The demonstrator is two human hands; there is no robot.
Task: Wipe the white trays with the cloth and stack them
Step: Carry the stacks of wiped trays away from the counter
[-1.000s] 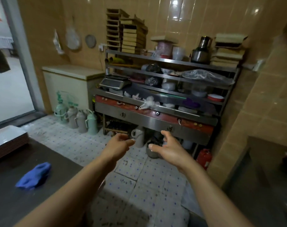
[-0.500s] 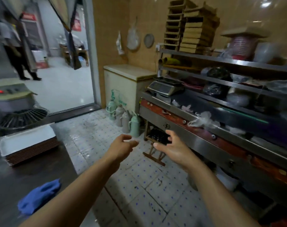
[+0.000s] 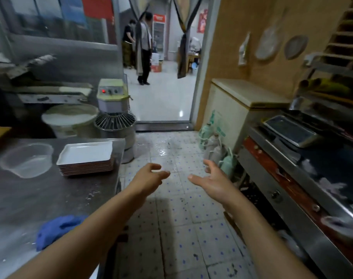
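Observation:
A stack of white trays (image 3: 86, 156) with brown undersides stands on the steel table (image 3: 30, 198) at the left, near its far right corner. A crumpled blue cloth (image 3: 54, 231) lies on the table's near part, partly hidden by my left forearm. My left hand (image 3: 149, 177) and my right hand (image 3: 209, 181) are held out over the tiled floor, to the right of the table. Both hold nothing, with fingers loosely curved. Neither touches the trays or the cloth.
A clear plastic tub (image 3: 26, 160) sits left of the trays. A dough mixer (image 3: 113, 113) and a white bucket (image 3: 70, 119) stand behind the table. On the right is a steel counter with a scale (image 3: 290, 130); bottles (image 3: 217, 148) stand on the floor. Two people (image 3: 141, 47) stand beyond the doorway.
My view has swung left, from the shelf rack toward the doorway and table. The tray stack and cloth have come further into view. Both hands stay held out and hold nothing.

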